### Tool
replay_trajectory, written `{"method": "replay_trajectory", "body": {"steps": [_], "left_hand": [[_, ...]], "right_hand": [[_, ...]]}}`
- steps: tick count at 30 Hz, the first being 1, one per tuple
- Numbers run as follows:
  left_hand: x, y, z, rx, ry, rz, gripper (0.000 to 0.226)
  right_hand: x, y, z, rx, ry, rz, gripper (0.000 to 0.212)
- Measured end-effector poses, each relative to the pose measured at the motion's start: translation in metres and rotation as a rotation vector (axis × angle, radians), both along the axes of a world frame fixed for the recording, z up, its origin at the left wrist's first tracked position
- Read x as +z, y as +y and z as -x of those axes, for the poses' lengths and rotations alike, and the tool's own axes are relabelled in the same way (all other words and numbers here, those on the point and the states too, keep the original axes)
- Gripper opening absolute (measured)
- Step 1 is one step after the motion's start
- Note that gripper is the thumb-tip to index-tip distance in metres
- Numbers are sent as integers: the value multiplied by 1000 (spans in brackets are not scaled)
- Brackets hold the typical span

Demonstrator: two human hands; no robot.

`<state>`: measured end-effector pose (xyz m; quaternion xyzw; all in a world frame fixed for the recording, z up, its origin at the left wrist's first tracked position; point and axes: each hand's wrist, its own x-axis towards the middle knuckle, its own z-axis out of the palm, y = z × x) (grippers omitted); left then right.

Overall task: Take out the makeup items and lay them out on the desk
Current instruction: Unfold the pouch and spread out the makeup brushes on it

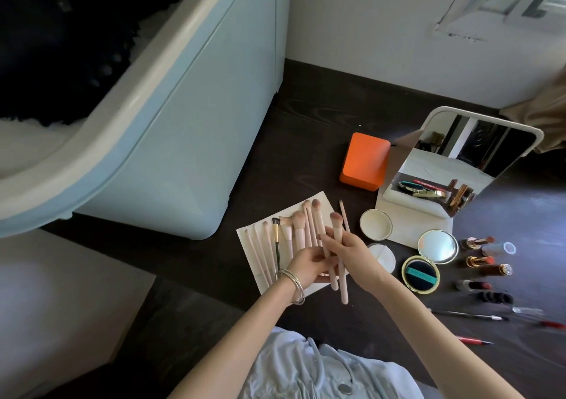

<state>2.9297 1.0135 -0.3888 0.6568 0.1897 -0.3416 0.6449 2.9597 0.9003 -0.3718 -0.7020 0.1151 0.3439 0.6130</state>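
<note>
A cream brush pouch (254, 236) lies open on the dark desk (306, 117) with several pink makeup brushes (288, 233) in it. My right hand (349, 254) grips two pink brushes (341, 276) above the pouch's right edge, bristles pointing away. My left hand (306, 264), bangles on the wrist, holds another pink brush (321, 236) beside them. To the right lie an open cushion compact (421, 274) with its mirror lid (438, 247), a round powder lid (376, 224), a white puff (382, 256), several lipsticks (477, 242) and pencils (471, 315).
An orange box (364, 161) and a standing white mirror (465, 159) sit at the back of the desk. A pale blue cabinet (183, 141) bounds the desk on the left. A single thin pink brush (344, 215) lies beside the pouch.
</note>
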Motion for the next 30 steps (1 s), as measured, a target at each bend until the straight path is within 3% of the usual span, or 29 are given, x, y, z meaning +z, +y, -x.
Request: {"method": "replay_trajectory", "body": {"steps": [4,8,9,12,15,20,24,30], "left_hand": [[0,-2,5,32,-29,-45,33],[2,3,6,71,-53,11,16],[2,6,6,88,-53,13,13],[2,19,5,103,-96,-61,11],[3,28,5,91,-102,-104,11],[-1,34,11,123,-57,-74,6],[-3,39,14,170,-44,-59,7],[-4,46,19,229,1,-28,7]], "right_hand": [[1,12,7,2,16,86,24],[2,11,-6,67,-2,160,42],[-1,7,-13,96,-65,284,42],[-16,-5,-42,328,-321,944,30],[-23,-6,-63,478,-308,1189,19],[-37,-6,-78,576,-244,1216,17],[-43,-3,-78,531,-214,1136,10],[-37,1,-81,392,-237,963,20]]}}
